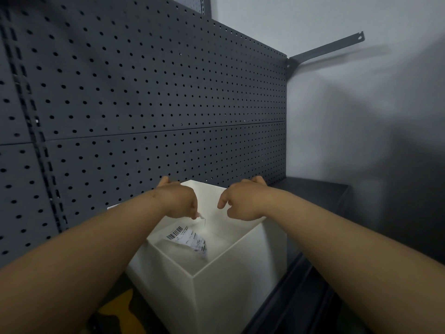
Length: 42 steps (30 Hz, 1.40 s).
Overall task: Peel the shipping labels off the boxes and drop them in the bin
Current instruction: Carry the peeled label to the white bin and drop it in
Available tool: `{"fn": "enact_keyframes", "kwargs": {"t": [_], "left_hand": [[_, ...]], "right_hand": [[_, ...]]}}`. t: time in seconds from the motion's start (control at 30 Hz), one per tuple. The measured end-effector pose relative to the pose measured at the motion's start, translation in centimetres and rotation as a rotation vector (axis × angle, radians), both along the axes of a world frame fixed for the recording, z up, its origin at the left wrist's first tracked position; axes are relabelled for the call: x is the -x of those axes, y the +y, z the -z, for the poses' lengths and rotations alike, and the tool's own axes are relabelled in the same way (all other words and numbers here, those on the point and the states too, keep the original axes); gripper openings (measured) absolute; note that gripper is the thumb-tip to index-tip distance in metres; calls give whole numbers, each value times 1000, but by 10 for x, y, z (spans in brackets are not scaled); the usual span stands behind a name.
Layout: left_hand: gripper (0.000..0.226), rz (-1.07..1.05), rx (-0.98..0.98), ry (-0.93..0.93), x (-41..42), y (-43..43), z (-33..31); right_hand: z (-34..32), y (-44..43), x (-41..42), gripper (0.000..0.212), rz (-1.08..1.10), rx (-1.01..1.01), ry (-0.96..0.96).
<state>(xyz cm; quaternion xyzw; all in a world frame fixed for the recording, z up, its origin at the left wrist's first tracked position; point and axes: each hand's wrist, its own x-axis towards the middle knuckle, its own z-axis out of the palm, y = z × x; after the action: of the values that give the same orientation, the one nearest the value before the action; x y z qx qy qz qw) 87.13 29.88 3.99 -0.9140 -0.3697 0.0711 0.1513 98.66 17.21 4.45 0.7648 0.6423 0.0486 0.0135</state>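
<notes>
A white square bin (224, 292) stands below my hands, with a crumpled white shipping label (190, 239) bearing a barcode lying inside it. My left hand (179, 201) hangs over the bin's far left side, fingers curled downward, and pinches a thin white scrap (203, 218) at its fingertips. My right hand (243, 201) hovers over the bin's far right side with its fingers loosely curled and pointing down, holding nothing. No box is in view.
A dark grey pegboard panel (144, 92) rises right behind the bin. A dark shelf surface (317, 196) runs to the right, under a grey wall with a metal bracket (325, 48). Yellow and black floor (115, 309) shows at the lower left.
</notes>
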Motion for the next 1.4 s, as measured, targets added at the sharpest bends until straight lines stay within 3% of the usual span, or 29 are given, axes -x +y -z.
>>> {"fn": "enact_keyframes", "kwargs": {"t": [0.13,0.3,0.47,0.63,0.83,1.1,1.27,1.4], "left_hand": [[25,-21,97,44,-3,3,3],[39,10,-82,236,-10,2,6],[48,18,-135,262,-13,7,1],[62,9,-125,114,-13,8,3],[14,65,-82,-106,-8,15,4],[36,17,37,-175,-2,13,2],[17,53,111,-276,3,12,2],[22,60,87,-299,6,10,2]], "right_hand": [[0,-1,0,42,-8,-2,0],[1,-2,0,43,-26,-8,-10],[4,-4,-1,43,-32,-4,15],[4,-3,-3,42,-25,5,5],[6,-1,-2,42,-23,19,-11],[8,-2,0,43,-17,29,-5],[9,-3,1,45,-12,35,-10],[8,-3,2,45,-10,42,-8]]}}
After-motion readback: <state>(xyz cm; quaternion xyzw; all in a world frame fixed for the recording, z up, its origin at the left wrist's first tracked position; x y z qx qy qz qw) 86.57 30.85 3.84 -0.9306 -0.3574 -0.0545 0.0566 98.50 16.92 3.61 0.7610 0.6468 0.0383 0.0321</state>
